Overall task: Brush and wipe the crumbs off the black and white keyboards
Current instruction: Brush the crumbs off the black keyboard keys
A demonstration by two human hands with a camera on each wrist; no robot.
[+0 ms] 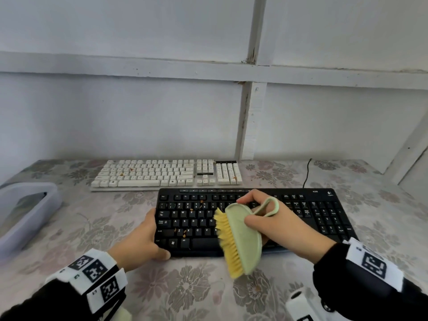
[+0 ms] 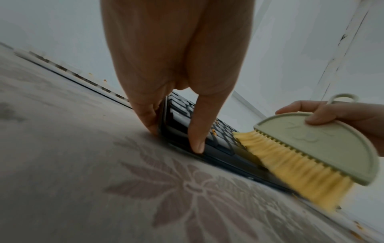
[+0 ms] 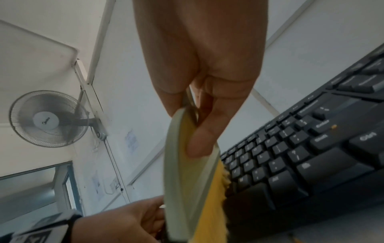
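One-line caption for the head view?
Right hand sweeps green brush across crumb-strewn black keyboard, left hand steadying it.

The black keyboard (image 1: pixel 254 221) fills the middle of the table (image 1: pixel 185 288), with the left hand (image 1: pixel 141 242) clamped on its 9 o'clock end and the right hand (image 1: pixel 275 218) with its brush (image 1: pixel 240 242) over the centre keys. At 12 o'clock the white keyboard (image 1: pixel 166 173) lies just beyond — only a thin strip of cloth between them. A plastic tub (image 1: pixel 27 214) blocks 9 o'clock. Bare cloth lies open at 6 o'clock and 3 o'clock — a cable (image 1: pixel 307 174) trails at 1 o'clock.
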